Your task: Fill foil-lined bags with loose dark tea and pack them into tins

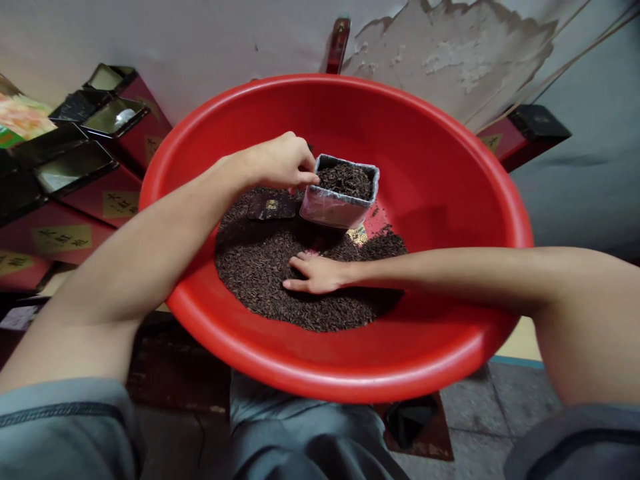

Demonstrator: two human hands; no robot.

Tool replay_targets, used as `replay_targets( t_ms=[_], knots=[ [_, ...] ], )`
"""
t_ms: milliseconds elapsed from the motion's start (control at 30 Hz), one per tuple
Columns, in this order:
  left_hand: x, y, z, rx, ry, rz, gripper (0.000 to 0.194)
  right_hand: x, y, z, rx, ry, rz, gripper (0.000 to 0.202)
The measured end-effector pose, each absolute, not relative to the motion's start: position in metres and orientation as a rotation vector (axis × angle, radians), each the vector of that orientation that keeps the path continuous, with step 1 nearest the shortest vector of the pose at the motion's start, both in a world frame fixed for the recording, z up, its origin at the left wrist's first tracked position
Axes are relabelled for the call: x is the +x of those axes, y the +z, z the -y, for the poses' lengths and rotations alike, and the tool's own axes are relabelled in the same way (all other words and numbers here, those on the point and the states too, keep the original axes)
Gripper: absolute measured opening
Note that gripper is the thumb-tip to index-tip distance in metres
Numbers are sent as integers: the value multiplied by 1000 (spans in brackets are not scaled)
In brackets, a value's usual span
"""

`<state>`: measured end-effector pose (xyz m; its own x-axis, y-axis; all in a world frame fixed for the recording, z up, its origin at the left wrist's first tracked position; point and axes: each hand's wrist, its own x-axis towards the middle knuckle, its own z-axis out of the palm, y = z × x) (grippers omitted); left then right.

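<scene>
Dark loose tea leaves (pixel 260 270) cover the bottom of a large red basin (pixel 345 380). In the basin's middle stands a rectangular tin (pixel 335 208) with a pale lining, filled to near its rim with leaves. My left hand (pixel 287 162) pinches the tin's left upper edge. Nearer to me, my right hand (pixel 317 273) rests on the leaves with its fingers apart, palm down, fingertips partly in them. A dark square lid (pixel 271 205) lies on the leaves left of the tin. Part of a red and gold label shows beside the tin's base.
Several open red tins (pixel 105 193) with dark rims stand left of the basin. Another red tin with a black lid (pixel 540 123) is behind it at the right. A wall with peeling paint (pixel 440 53) rises behind.
</scene>
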<state>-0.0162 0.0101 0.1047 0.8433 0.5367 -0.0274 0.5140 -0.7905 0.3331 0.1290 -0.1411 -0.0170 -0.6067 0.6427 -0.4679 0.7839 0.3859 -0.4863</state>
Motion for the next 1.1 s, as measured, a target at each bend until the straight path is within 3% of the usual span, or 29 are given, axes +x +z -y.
replay_targets(
  t_ms=[567,800,1100],
  knots=[
    [-16,107,-8,2647,97,-819,27,127,4,140,625,-794,-2708,40],
    [-14,116,3,2664,56,-910,26,131,55,117,784,-669,-2754,40],
    [-16,114,0,2664,105,-840,24,198,116,71,1027,-846,-2976,35]
  ],
)
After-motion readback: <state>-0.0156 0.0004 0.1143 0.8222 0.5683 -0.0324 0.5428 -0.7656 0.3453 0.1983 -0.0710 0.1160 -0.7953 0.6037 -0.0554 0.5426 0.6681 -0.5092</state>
